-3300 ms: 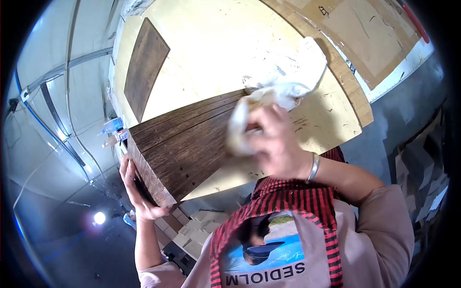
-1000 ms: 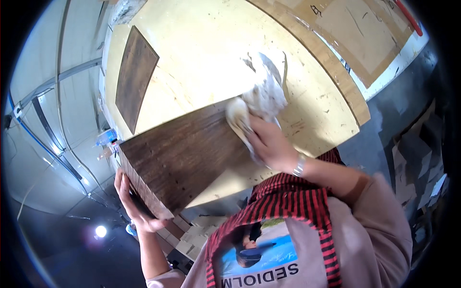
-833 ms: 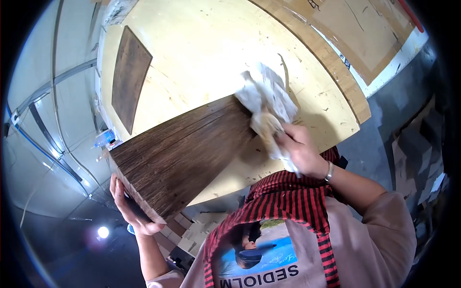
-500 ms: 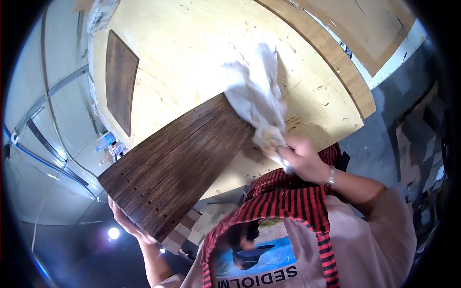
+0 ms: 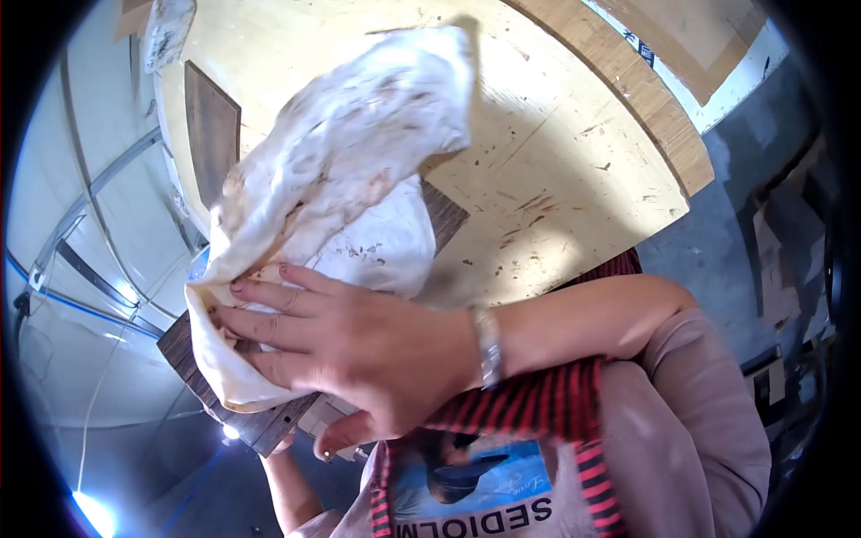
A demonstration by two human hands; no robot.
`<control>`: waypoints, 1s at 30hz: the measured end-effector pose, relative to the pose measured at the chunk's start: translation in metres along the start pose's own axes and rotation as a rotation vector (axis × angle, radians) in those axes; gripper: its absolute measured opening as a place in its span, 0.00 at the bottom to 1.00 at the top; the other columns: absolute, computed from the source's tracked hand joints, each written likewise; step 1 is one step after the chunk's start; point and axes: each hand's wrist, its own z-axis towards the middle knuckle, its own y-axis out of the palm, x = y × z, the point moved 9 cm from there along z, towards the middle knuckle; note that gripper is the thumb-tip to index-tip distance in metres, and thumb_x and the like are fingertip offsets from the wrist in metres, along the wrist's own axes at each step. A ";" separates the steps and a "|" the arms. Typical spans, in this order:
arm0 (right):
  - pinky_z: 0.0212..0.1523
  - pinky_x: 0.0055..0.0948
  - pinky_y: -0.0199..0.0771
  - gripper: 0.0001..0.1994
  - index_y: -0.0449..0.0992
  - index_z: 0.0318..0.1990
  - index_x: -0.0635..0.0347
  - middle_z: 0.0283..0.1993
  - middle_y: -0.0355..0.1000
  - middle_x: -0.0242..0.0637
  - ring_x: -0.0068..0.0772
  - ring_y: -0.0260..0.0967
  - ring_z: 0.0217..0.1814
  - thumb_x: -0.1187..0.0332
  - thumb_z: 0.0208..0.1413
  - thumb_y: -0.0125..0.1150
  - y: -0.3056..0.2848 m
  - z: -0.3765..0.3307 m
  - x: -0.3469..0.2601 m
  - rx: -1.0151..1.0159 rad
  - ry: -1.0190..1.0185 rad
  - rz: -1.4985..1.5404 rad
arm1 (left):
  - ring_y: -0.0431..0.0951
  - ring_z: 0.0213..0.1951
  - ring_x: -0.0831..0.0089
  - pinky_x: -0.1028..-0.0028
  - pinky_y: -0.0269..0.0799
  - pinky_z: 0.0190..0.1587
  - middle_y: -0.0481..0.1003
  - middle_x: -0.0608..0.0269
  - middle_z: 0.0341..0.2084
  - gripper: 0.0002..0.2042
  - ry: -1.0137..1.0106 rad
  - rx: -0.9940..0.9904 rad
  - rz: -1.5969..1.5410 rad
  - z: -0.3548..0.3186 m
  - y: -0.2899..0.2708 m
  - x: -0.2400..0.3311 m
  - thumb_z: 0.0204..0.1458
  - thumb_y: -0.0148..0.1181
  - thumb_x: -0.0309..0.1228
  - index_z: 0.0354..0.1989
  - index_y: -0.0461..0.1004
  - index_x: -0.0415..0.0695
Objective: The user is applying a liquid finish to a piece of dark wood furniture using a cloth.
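Observation:
A dark brown wood plank [image 5: 260,423] reaches from the pale plywood table [image 5: 556,170] toward me. Most of it is covered by a stained white cloth [image 5: 350,161]. My right hand [image 5: 359,345] lies flat on the cloth near the plank's close end, fingers spread and pointing left, pressing the cloth against the wood. A metal bracelet sits on that wrist. My left hand [image 5: 285,441] is under the plank's near end and holds it up. Only a bit of that hand and its forearm show below the plank.
A second dark plank [image 5: 213,134] lies flat at the table's far left. A whitish lump [image 5: 166,31] sits near the top left corner. A thicker brown board [image 5: 628,85] runs along the table's right side, with grey floor [image 5: 735,179] beyond it.
My right hand has swept the cloth from the plank's far end down to its near end. The cloth has spread out and the plank has come closer to the camera.

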 end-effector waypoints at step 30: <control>0.50 0.41 0.75 0.16 0.75 0.50 0.65 0.47 0.75 0.52 0.50 0.76 0.48 0.77 0.53 0.62 0.028 -0.047 -0.034 0.318 0.087 -0.568 | 0.63 0.61 0.47 0.54 0.57 0.64 0.62 0.43 0.59 0.53 0.268 -0.011 0.094 0.027 0.012 0.058 0.24 0.70 0.48 0.67 0.60 0.42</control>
